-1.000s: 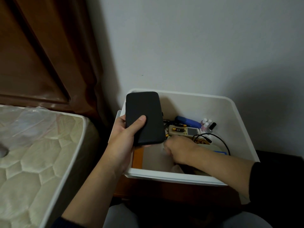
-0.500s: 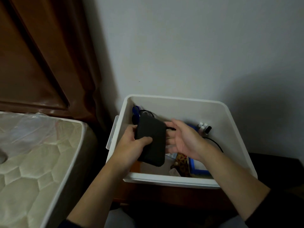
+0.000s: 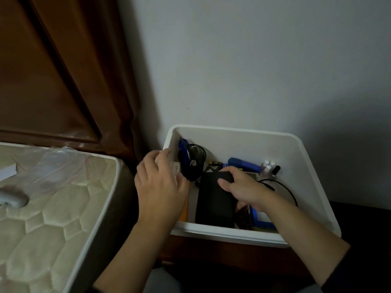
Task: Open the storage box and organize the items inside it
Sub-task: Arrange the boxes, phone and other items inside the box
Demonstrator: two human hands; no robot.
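The black case has changed hands: half a second ago the left hand held it above the storage box, and now the right hand grips its far end, thumb on top and fingers curled over the edge, with the case lying low inside the box near the front wall. The left hand has let go and moved to the box's left wall, fingers loosely bent over the rim, touching a pale packet there; whether it pinches the packet I cannot tell. My reading is that the case is being set down in its place, so the sorting is under way, with the lid already off.

Much is hidden. The hands cover the middle of the box. A coiled black cable in the back left corner, a blue item, small bottles by the right wall and a blue-edged card show only in part. The dim light blurs the rest.
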